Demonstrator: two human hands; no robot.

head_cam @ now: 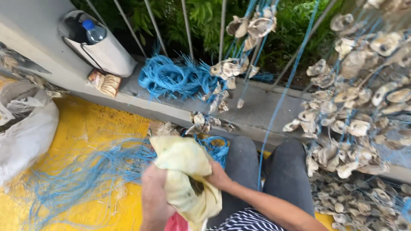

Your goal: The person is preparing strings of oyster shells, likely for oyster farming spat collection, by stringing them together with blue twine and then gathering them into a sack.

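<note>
A: Entry, head view. State of the hands?

B: Left hand (155,194) is closed around the lower left side of a pale yellow sack (185,171), fingers wrapped into the cloth. Right hand (217,175) pinches the sack's right edge, thumb and fingers pressed together on a fold.

A: Sack position?

B: Held up between both hands, above the person's lap, over the dark grey trousers (265,171). Its top bulges toward the concrete ledge (261,107).

A: Surroundings?

B: Loose blue twine (85,175) is spread over the yellow floor (85,124) to the left, just beside the sack. A coiled bundle of blue twine (171,79) lies on the ledge. Oyster shells strung on blue line (355,111) hang at right, in dense rows. A smaller shell cluster (250,25) hangs near the railing bars. A white bag (25,128) sits at far left. A plastic bottle with blue cap (92,30) stands in a grey holder (107,51) on the ledge.
</note>
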